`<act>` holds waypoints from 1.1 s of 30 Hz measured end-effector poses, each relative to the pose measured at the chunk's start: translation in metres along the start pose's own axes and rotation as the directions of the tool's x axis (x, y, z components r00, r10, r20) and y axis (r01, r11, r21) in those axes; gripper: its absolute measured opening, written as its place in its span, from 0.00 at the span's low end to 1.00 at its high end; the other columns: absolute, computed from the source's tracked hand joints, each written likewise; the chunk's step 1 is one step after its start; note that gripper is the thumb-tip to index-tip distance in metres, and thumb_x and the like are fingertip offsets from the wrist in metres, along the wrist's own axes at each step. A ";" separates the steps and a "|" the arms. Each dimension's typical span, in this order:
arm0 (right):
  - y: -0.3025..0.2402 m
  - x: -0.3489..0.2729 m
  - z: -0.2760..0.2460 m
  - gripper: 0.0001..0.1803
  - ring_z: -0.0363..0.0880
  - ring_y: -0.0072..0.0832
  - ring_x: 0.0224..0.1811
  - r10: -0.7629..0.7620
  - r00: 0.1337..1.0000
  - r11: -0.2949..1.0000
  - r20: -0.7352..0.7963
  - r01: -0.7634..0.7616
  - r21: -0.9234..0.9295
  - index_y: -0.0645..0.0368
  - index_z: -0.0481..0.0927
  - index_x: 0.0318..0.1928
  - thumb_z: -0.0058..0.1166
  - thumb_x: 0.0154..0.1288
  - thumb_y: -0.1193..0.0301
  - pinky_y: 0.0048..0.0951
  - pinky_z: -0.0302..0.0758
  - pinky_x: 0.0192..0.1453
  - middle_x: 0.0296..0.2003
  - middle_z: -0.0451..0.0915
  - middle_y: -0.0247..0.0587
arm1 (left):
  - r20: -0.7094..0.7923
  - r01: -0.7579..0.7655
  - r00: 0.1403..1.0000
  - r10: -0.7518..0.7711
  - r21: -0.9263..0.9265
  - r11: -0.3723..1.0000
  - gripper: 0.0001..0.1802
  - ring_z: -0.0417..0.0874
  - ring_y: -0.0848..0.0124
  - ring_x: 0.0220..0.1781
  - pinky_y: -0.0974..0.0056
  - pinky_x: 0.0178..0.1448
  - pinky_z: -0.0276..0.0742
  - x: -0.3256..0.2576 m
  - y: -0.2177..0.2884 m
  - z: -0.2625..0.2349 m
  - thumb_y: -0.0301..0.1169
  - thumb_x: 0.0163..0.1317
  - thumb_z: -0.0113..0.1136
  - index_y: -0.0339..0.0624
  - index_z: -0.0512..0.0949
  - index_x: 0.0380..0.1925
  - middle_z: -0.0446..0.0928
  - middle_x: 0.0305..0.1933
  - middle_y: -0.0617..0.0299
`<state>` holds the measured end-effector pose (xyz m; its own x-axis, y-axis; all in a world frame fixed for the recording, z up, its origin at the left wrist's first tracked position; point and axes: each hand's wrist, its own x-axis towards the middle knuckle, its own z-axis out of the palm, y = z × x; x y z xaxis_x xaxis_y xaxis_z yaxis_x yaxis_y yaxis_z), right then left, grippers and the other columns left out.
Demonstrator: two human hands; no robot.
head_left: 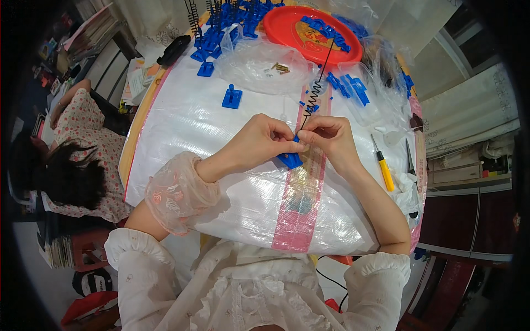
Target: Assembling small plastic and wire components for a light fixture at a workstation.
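Note:
My left hand point(255, 142) is closed, its thumb and fingers pinching a small blue plastic base point(290, 161) just above the table's middle. From the top of that base a black wire with a zigzag, coil-like section point(313, 100) rises away from me, its straight tip reaching over the red tray. The fingertips of my right hand point(334, 139) are pinched together at the wire's lower end, against the base. Fingers cover the joint between wire and base. A separate blue base point(232, 97) stands ahead of my left hand.
Blue bases with black wires point(212, 41) crowd the far left. Blue parts lie on a red tray point(273, 25). A plastic bag point(248, 74) carries brass-coloured screws point(282, 69). At right lies a yellow-handled screwdriver point(385, 171). Another person point(83, 160) is off to the left.

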<state>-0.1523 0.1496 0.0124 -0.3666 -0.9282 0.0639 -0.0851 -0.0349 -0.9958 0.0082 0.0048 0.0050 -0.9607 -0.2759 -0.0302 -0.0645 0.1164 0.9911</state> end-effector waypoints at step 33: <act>0.003 0.000 0.000 0.03 0.79 0.18 0.34 -0.068 0.998 0.995 -0.008 0.068 -0.071 0.68 0.87 0.36 0.68 0.61 0.80 0.23 0.75 0.41 0.33 0.85 0.37 | -0.082 -0.097 0.992 0.099 0.023 0.995 0.13 0.70 0.83 0.25 0.72 0.29 0.64 0.002 -0.003 0.002 0.32 0.56 0.78 0.32 0.85 0.26 0.77 0.22 0.68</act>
<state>-0.1526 0.1492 0.0098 -0.3669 -0.9208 0.1322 -0.1752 -0.0712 -0.9819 0.0064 0.0057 0.0018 -0.9369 -0.3407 0.0789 0.0230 0.1651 0.9860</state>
